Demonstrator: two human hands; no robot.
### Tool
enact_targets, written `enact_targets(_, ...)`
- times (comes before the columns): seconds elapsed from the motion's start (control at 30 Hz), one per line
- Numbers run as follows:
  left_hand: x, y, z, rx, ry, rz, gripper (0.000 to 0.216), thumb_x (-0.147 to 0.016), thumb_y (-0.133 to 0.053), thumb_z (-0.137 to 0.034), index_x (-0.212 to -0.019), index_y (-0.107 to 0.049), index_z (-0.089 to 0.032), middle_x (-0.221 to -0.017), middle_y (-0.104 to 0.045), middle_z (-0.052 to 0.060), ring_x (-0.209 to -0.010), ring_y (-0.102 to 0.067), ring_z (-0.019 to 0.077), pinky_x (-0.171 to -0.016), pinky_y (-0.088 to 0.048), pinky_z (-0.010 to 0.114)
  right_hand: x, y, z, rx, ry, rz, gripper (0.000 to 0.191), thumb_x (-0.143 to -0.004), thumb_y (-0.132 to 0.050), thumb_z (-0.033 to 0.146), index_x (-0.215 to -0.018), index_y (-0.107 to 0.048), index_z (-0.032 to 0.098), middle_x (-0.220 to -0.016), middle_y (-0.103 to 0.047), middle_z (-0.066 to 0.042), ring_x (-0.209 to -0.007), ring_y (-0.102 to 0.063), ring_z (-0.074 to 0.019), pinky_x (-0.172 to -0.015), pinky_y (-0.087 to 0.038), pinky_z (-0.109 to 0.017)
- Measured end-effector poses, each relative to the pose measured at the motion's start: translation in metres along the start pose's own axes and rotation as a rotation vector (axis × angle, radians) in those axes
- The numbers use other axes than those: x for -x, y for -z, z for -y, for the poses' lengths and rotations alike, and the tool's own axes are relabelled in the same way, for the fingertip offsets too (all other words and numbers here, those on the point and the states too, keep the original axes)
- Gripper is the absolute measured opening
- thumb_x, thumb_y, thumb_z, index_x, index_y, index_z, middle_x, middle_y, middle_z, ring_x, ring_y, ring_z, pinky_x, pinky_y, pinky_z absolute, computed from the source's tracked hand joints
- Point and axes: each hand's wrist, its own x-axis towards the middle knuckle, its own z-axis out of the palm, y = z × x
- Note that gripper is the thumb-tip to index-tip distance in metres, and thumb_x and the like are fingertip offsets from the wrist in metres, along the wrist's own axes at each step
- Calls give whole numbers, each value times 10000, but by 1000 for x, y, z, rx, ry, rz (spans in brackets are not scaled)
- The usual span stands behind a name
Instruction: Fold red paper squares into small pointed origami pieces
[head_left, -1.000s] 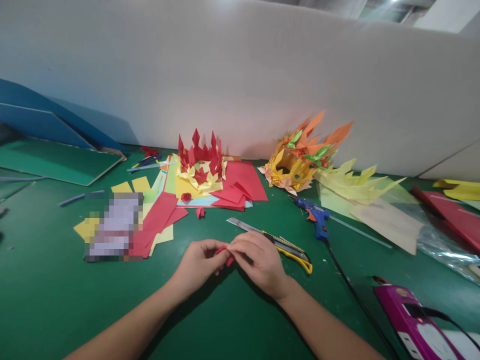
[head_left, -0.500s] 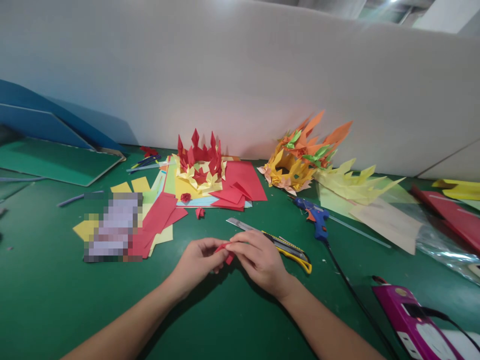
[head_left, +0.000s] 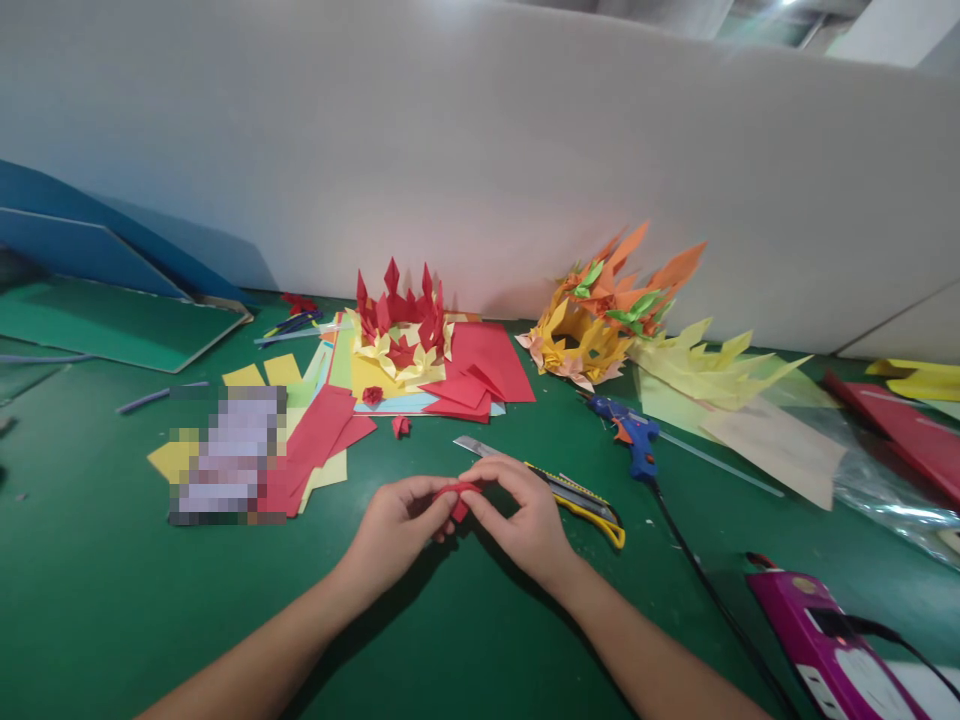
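Between my two hands is a small folded piece of red paper (head_left: 459, 506), held just above the green table. My left hand (head_left: 401, 520) pinches its left side between thumb and fingers. From the other side, the thumb and index finger of my right hand (head_left: 521, 515) grip its right edge. Fingers cover part of the paper, so its full shape is hidden. Just beyond my right hand lies a yellow and black utility knife (head_left: 581, 497), its blade out to the left. A small folded red paper piece (head_left: 401, 427) sits farther ahead on the table.
A red and yellow paper crown (head_left: 397, 325) stands on coloured sheets near the wall. An orange and yellow crown (head_left: 577, 335) is right of it. A blue glue gun (head_left: 634, 435) trails its cord toward a purple power strip (head_left: 817, 630). Red paper strips (head_left: 311, 440) lie left.
My right fingers have shifted on the red paper, with thumb and index now more spread along its right edge. More of its top shows. The other things stay put.
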Motion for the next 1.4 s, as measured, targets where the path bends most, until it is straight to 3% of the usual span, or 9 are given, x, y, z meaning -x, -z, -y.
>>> enact_targets(0.3,0,1,9,-152,-107,9,131,-707,-596,-304,-711,-536,-187,-579,-577,-39,-512,-519,101,-507,-417,220,-1,-2,6,-13,-76,21,95,-741,-558,138,-671,-593,191,-641,-610,3,-601,-568,-137,-588,-480,-253)
enact_targets(0.5,-1,5,9,-466,-430,-59,53,-742,-527,-189,-724,-576,-199,-795,-591,22,-689,-552,142,-602,-443,251,-1,-3,8,-50,-142,49,79,-723,-548,150,-661,-577,189,-625,-604,3,-569,-550,-129,-552,-465,-238)
enact_targets(0.67,0,7,8,-642,-591,-95,75,-712,-556,-149,-701,-585,-217,-665,-610,-2,-670,-560,164,-658,-454,294,1,-5,6,-100,-218,65,51,-704,-553,163,-665,-580,182,-603,-589,7,-548,-539,-124,-527,-456,-229)
enact_targets(0.73,1,6,7,-638,-589,-96,80,-705,-555,-148,-693,-596,-216,-657,-625,-2,-661,-566,165,-665,-456,300,1,-4,6,-111,-224,67,43,-694,-559,163,-661,-579,182,-608,-587,5,-552,-538,-125,-534,-457,-234)
enact_targets(0.83,1,5,5,-533,-425,-73,66,-715,-567,-189,-671,-613,-209,-632,-629,-6,-619,-571,154,-632,-459,286,1,0,4,-207,-270,101,28,-694,-598,193,-670,-594,180,-622,-604,1,-567,-551,-127,-550,-468,-241)
enact_targets(0.93,0,5,4,-236,-217,-21,88,-711,-618,-275,-699,-612,-187,-649,-641,1,-618,-596,151,-617,-479,280,0,4,0,-453,-403,158,161,-753,-615,329,-723,-648,174,-660,-645,-12,-597,-587,-131,-586,-491,-258)
enact_targets(1.03,-1,6,4,22,-143,-2,168,-670,-683,-309,-716,-598,-172,-651,-628,-7,-619,-604,143,-616,-493,274,-1,6,-2,-655,-533,176,276,-779,-612,446,-767,-684,180,-662,-659,-7,-590,-595,-119,-619,-500,-264)
enact_targets(1.17,0,5,6,43,-179,-13,141,-665,-700,-274,-697,-607,-173,-658,-609,-14,-622,-595,131,-635,-508,273,-2,4,-1,-715,-595,187,249,-659,-754,403,-766,-682,191,-655,-648,17,-555,-580,-100,-606,-506,-255)
enact_targets(1.4,-1,8,8,-214,-448,-66,29,-693,-652,-213,-665,-659,-206,-826,-626,35,-766,-616,163,-680,-528,295,-2,4,-3,-628,-510,189,252,-657,-751,423,-747,-680,199,-698,-654,-6,-601,-598,-123,-613,-528,-284)
